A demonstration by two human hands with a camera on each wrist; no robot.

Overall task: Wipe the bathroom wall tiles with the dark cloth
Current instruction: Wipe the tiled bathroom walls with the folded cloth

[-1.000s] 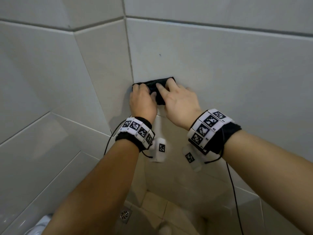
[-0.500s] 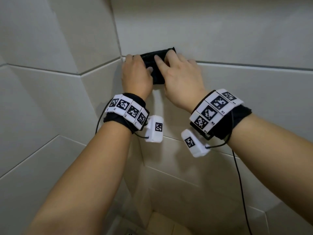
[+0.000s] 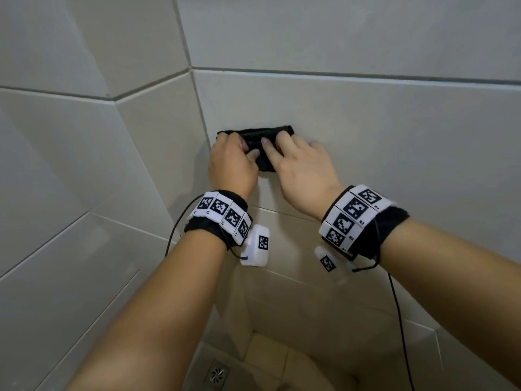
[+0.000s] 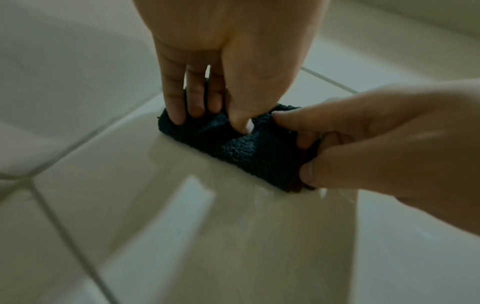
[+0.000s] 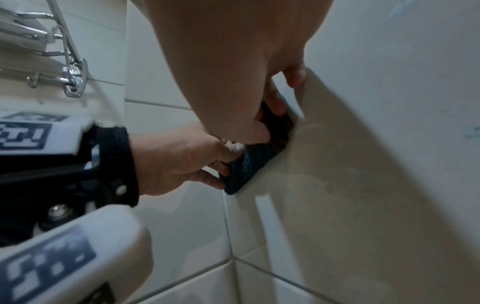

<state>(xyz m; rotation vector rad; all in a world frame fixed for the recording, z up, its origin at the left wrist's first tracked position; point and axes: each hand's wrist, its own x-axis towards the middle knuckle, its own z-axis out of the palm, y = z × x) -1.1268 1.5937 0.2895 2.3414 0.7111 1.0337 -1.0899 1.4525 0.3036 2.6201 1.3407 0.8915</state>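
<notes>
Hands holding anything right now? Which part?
Both on the folded dark cloth, pressed to the wall tile: left hand grips its left end, right hand its right end.

The cloth (image 3: pixel 255 142) is black, bluish in the wrist views. Around it the tiles (image 3: pixel 366 131) are pale grey-white with dark grey grout. Below the cloth, both wristbands (image 3: pixel 222 214) are black, carrying white blocks printed with black square codes (checkered, pixel-like). The floor drain (image 3: pixel 217 373) is silver.

Both forearms raised, left hand (image 3: pixel 232 165) and right hand (image 3: pixel 306 176) side by side.
</notes>
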